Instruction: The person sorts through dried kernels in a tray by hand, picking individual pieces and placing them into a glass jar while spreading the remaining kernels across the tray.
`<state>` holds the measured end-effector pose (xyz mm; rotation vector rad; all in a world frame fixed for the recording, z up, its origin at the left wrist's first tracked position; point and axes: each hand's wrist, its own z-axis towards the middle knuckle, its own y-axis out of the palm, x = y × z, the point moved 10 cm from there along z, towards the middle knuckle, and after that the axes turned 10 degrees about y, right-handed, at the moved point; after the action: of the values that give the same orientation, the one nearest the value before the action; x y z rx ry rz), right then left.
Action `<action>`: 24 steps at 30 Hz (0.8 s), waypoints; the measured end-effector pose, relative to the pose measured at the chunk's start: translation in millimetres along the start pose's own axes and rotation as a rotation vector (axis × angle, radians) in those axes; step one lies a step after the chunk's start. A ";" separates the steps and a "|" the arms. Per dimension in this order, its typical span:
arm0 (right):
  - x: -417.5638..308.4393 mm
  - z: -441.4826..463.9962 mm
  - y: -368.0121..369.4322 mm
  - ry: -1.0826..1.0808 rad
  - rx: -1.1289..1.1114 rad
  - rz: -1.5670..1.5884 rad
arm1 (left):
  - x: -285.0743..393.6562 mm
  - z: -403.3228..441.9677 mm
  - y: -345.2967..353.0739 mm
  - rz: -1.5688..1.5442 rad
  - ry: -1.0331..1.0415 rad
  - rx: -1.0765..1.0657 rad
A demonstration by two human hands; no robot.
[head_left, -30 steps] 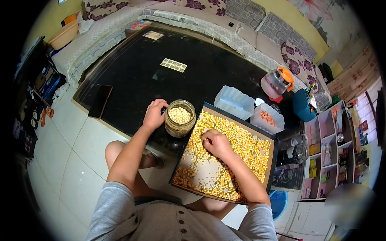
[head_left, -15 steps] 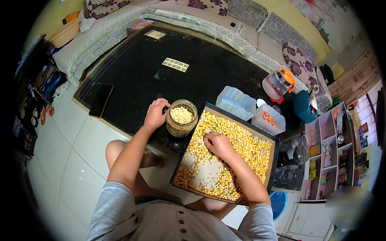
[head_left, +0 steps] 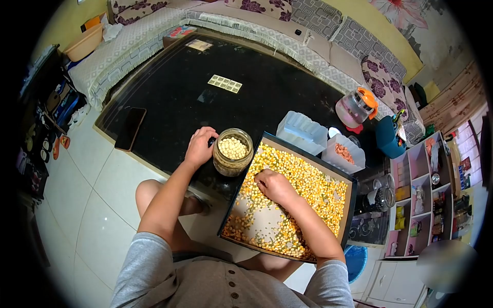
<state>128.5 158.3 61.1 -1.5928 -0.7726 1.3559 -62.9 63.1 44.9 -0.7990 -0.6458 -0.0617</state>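
My right hand [head_left: 275, 186] is closed, low over the corn kernels [head_left: 308, 174] in a shallow dark-edged box [head_left: 353, 205]; what its fingertips hold, if anything, is hidden. Small green beans lie among the kernels, and a patch of the box's bottom shows near its lower left. Just left of the box stands an open glass jar [head_left: 232, 167] with pale round beans [head_left: 232, 148] in it. My left hand [head_left: 199, 146] rests on the black table beside the jar, its fingers curled round a small dark object that I cannot make out.
Behind the box are a translucent container [head_left: 302, 134] and another [head_left: 328, 152] with pinkish nuts. An orange-lidded pitcher [head_left: 354, 109] and a teal bin [head_left: 389, 137] stand at the right. A phone [head_left: 130, 129] lies on the black table [head_left: 164, 92] at the left.
My right hand has moved slightly left and down over the kernels, after a small shift to the right before. My left hand stays beside the jar.
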 end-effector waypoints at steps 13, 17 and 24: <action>-12.3 1.2 7.4 -0.036 -0.023 -0.053 | 1.7 0.6 -1.5 -0.016 -0.004 -0.002; -6.1 -1.4 1.7 -0.034 -0.006 -0.047 | -2.0 0.5 1.0 -0.017 0.001 -0.002; -29.6 19.8 -104.6 0.034 0.199 0.085 | 2.0 0.5 -0.9 -0.017 0.011 -0.005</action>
<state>111.5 180.5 168.0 -1.5010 -0.5362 1.4158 -61.7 63.3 46.9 -0.7972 -0.6421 -0.0835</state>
